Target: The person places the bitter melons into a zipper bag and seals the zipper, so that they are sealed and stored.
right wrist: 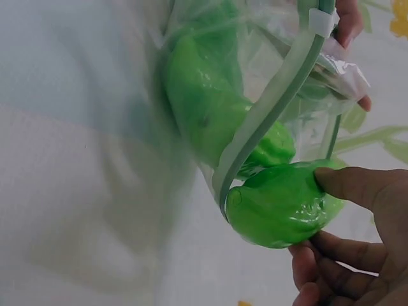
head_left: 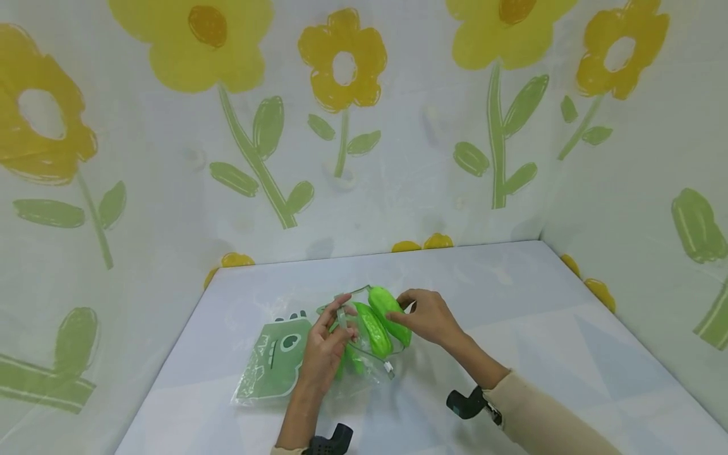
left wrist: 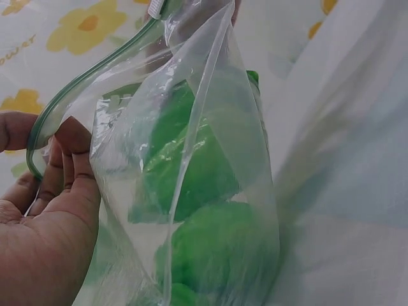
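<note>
My left hand [head_left: 324, 347] pinches the rim of a clear zip bag [left wrist: 70, 95], holding its mouth apart. My right hand [head_left: 430, 316] grips a glossy, bright green, oblong toy vegetable [right wrist: 280, 207] between thumb and fingers, right at the bag's mouth. Beside it, a second bumpy green toy vegetable [head_left: 372, 328] lies within the opening. More green shapes [left wrist: 210, 248] show through the plastic, blurred by it. A white slider [right wrist: 322, 23] sits on the green zip strip [right wrist: 271, 115].
A green cartoon monster print [head_left: 281, 354] covers the bag's left part, which lies on the pale table [head_left: 512, 303]. Fabric walls with yellow flowers [head_left: 344, 63] stand behind and at both sides. Black wrist cameras [head_left: 469, 403] are strapped on both arms.
</note>
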Demonstrator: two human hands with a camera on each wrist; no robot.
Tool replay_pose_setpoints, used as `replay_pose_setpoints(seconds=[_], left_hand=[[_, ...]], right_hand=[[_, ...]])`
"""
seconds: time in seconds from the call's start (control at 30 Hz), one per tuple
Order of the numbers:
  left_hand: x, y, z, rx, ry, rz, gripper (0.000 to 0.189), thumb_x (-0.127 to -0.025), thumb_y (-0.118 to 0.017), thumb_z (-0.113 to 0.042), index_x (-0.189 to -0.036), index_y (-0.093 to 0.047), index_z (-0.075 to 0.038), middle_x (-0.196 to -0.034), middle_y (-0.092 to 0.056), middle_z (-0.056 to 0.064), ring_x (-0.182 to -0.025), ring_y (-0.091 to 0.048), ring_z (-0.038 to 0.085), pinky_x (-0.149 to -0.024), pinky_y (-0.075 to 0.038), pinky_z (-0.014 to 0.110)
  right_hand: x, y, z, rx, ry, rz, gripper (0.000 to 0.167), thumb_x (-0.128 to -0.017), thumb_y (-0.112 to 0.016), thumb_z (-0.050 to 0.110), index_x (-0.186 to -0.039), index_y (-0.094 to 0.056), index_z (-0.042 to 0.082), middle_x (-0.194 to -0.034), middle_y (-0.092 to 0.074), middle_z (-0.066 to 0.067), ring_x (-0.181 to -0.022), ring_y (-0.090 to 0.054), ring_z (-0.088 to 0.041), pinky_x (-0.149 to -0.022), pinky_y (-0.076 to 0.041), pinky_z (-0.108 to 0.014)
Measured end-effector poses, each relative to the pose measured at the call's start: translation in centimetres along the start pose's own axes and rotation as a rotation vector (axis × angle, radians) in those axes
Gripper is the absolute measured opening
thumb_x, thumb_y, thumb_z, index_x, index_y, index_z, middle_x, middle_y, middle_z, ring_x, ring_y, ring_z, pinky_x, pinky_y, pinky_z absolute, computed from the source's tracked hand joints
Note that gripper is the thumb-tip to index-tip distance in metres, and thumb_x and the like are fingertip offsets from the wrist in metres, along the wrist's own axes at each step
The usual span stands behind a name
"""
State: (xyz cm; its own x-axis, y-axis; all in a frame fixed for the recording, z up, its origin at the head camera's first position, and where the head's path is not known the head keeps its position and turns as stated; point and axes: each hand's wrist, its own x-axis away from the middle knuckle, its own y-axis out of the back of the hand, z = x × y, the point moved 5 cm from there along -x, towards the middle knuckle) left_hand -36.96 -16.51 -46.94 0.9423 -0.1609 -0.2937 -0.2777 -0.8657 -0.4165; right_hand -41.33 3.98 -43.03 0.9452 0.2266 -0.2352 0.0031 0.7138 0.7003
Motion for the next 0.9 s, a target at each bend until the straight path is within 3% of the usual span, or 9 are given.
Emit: replay_pose_setpoints(seconds=[0.63, 0.9], left_hand=[[0.6, 0.4, 0.4, -0.005, 0.028, -0.044, 0.058, -0.094, -0.052, 0.008, -0.15, -0.04, -0.004, -0.12, -0.047, 0.011, -0.081, -0.054, 0.014, -0.072, -0.05, 0.022], [0.2, 0.1, 0.8, 0.052, 0.02, -0.034, 0.059, -0.094, -0.054, 0.009, -0.15, -0.038, -0.001, -0.12, -0.046, 0.011, -0.08, -0.054, 0.014, -0.073, -0.05, 0.023]], right_hand=[[0.5, -3.2, 1.1, 0.004, -0.032, 0.054, 0.036, -0.083, -0.081, 0.036, -0.1, -0.075, 0.004, -0.088, -0.07, 0.001, -0.081, -0.063, -0.016, -0.065, -0.053, -0.032], [0.9, -3.8, 1.5, 0.045, -0.05, -0.012, 0.04, -0.083, -0.082, 0.034, -0.099, -0.071, -0.001, -0.09, -0.069, -0.008, -0.07, -0.061, -0.014, -0.054, -0.051, -0.026]])
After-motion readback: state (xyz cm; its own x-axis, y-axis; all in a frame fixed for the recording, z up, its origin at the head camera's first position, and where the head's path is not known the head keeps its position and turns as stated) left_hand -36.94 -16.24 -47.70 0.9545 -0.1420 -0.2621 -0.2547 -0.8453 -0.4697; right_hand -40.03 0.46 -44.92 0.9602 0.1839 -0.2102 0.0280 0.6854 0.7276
